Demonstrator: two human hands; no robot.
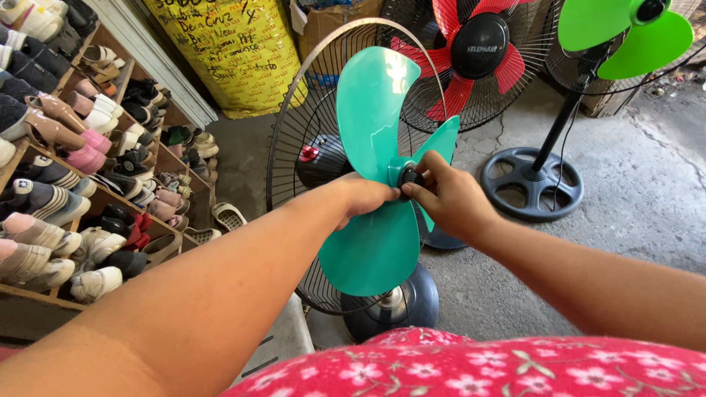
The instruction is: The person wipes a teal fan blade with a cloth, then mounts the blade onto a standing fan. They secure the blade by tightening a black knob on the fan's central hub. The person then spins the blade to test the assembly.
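while both hands meet at the hub:
left hand (365, 195): closed on the teal fan blade (375, 147), frame centre
right hand (448, 197): fingertips pinching the black hub cap (409, 177)
rear grille (294, 140): behind the blade

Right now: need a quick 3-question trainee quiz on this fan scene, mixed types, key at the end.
1. True or false: the right hand pinches the black cap at the hub of the teal fan blade.
2. Which lies behind the teal blade? A) a wire rear guard B) a glass pane C) a cloth cover
3. Fill in: the fan behind it has a ___ blade with a black hub.

Key: 1 true; 2 A; 3 red. The left hand steadies the teal blade near the hub.
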